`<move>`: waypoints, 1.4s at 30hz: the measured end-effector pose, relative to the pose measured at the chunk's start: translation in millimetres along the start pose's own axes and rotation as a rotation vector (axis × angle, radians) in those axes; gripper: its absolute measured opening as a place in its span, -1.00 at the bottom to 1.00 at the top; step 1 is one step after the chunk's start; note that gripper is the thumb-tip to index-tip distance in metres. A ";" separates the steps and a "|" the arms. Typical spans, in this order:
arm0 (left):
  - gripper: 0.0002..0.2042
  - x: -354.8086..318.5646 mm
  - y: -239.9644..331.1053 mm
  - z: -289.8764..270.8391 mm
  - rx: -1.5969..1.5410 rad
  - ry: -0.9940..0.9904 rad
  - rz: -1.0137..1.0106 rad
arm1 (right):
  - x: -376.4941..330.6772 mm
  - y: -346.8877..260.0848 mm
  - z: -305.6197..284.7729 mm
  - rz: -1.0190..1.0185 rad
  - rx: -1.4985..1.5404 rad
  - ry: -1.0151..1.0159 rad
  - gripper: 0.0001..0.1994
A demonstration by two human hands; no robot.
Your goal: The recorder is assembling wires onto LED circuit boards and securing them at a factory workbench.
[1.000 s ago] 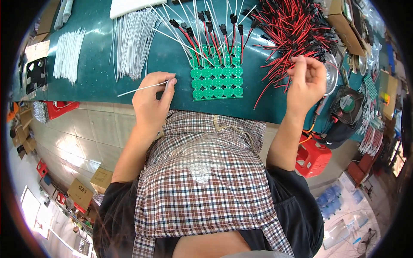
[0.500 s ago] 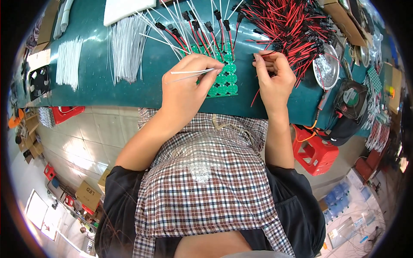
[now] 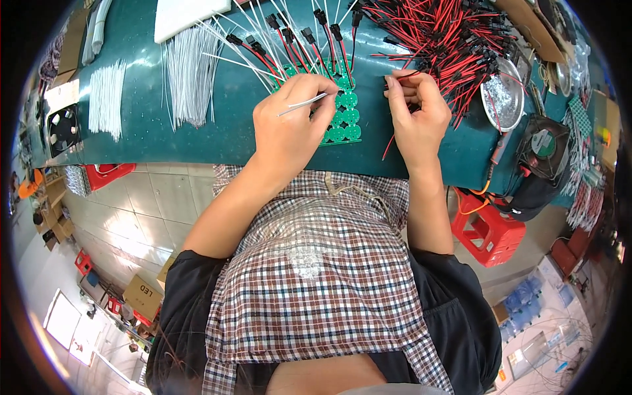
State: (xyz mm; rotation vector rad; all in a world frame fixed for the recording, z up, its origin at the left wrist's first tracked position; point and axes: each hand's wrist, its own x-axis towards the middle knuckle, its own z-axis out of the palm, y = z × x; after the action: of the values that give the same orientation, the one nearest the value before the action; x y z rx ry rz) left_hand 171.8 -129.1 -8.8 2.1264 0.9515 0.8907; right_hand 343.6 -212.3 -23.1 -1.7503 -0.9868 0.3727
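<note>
My left hand [image 3: 293, 122] is closed in a pinch on thin white wires [image 3: 303, 104], whose ends stick out past the fingers. It hovers over the left side of a green circuit board panel [image 3: 350, 117] made of joined round boards, hiding part of it. Red-and-black leads [image 3: 328, 49] with black plugs, along with more white wires, fan out from the panel's far part. Right of the panel, my right hand [image 3: 421, 115] pinches a red-and-black lead [image 3: 387, 149]; a red end hangs below the fingers. That lead's far end is hard to follow.
A big pile of red-and-black leads [image 3: 447, 39] lies at the far right, beside a metal dish [image 3: 501, 95] and a soldering iron [image 3: 501, 146]. White wire bundles [image 3: 191, 79] lie to the left on the green table [image 3: 148, 125]. A black fan [image 3: 543, 145] stands at right.
My left hand has shifted slightly up and right over the panel, and less white wire shows beyond its fingers. My right hand stays nearly in place. The whole view has moved a little.
</note>
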 end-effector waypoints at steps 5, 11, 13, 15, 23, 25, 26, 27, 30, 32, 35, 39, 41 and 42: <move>-0.85 2.6 2.7 -0.3 0.030 0.002 0.019 | 0.6 1.3 0.0 -0.007 -0.005 0.001 -0.91; -0.84 2.4 3.1 -0.5 0.053 -0.010 0.033 | -0.4 2.8 0.4 -0.001 -0.007 -0.003 -0.89; -0.85 1.9 3.2 -0.3 0.065 -0.012 0.028 | -0.6 2.3 0.6 0.002 -0.003 -0.006 -0.89; -0.85 1.6 3.1 0.6 0.065 -0.003 0.043 | -1.2 1.9 0.0 -0.001 -0.004 -0.004 -0.89; -0.90 10.2 12.0 -5.1 0.196 -0.072 0.069 | -1.0 0.4 -0.3 0.008 -0.002 -0.003 -0.89; -0.90 13.3 15.0 -7.4 0.241 -0.117 0.047 | -0.7 0.0 -0.1 0.007 0.004 -0.002 -0.89; -0.89 15.0 16.6 -7.6 0.240 -0.143 0.020 | -0.7 0.0 0.1 0.006 0.004 -0.003 -0.89; -0.87 15.8 17.4 -7.5 0.238 -0.170 -0.008 | -0.8 0.1 0.3 0.008 0.014 -0.001 -0.89; -0.82 18.9 13.0 -5.7 0.352 -0.222 -0.009 | -1.2 -4.0 -0.5 0.025 0.040 -0.009 -0.89; -0.81 20.4 14.5 -4.7 0.370 -0.211 0.003 | -2.0 -8.9 -3.1 0.042 0.054 -0.017 -0.89; -0.81 20.7 18.0 -1.5 0.421 -0.191 0.007 | -4.6 -14.7 -7.3 -0.037 0.023 -0.004 -0.90; -0.82 18.8 15.6 1.9 0.439 -0.146 0.040 | -8.9 -14.4 -9.7 0.045 0.044 -0.023 -0.89; -0.83 18.2 14.8 2.4 0.430 -0.144 0.044 | -9.2 -15.7 -9.4 0.078 0.046 -0.022 -0.88; -0.83 18.1 14.6 2.2 0.424 -0.143 0.049 | -9.1 -16.9 -9.0 0.119 0.038 -0.023 -0.88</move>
State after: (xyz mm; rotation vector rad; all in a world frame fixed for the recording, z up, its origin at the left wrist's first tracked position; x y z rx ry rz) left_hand 188.1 -123.1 6.8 2.5394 1.0921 0.5851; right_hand 336.6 -223.0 -6.2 -1.7780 -0.8886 0.4850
